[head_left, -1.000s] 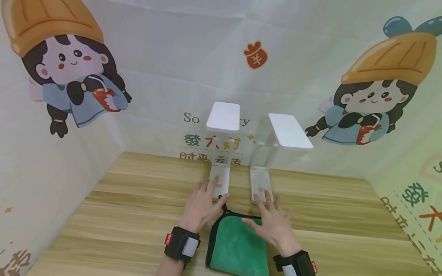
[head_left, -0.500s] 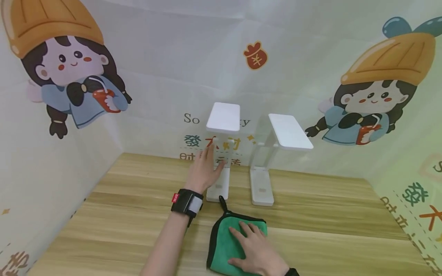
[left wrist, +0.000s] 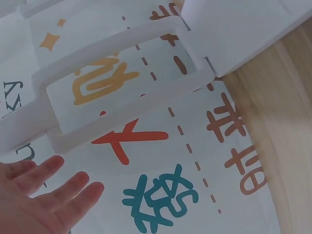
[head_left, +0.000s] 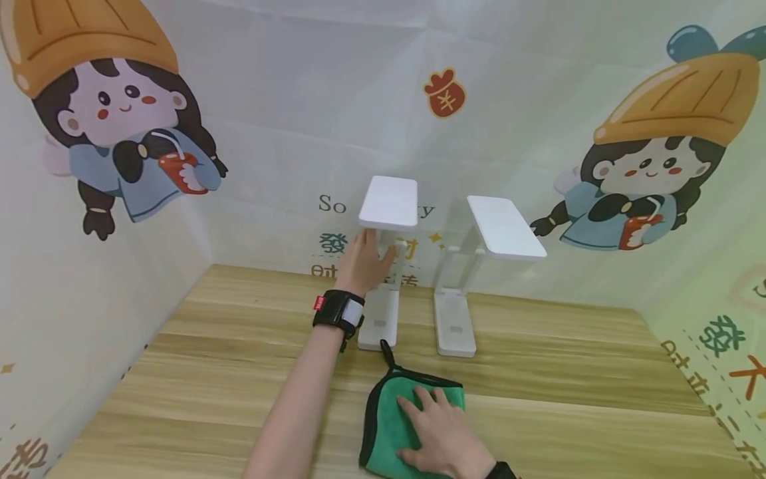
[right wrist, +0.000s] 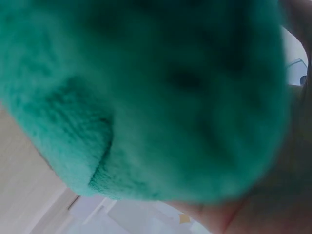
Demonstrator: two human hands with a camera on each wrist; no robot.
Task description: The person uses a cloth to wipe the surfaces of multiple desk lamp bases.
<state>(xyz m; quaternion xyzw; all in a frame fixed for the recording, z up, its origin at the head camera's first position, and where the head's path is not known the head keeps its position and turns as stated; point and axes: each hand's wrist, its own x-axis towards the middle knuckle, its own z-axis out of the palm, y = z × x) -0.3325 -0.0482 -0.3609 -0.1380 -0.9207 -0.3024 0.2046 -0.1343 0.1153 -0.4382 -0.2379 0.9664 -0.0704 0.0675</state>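
left hand [head_left: 362,265] hung by white flat-headed plastic-looking desk lamp [head_left: 389,201], fingers loose, gripping nothing | right hand [head_left: 444,431] lay spread on black-edged green plush cloth [head_left: 386,419], lamp's 6 o'clock, presumably keeping it put

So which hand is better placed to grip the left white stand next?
Likely the left hand: it is up at that white stand, while the right hand rests on the green cloth, farther off.
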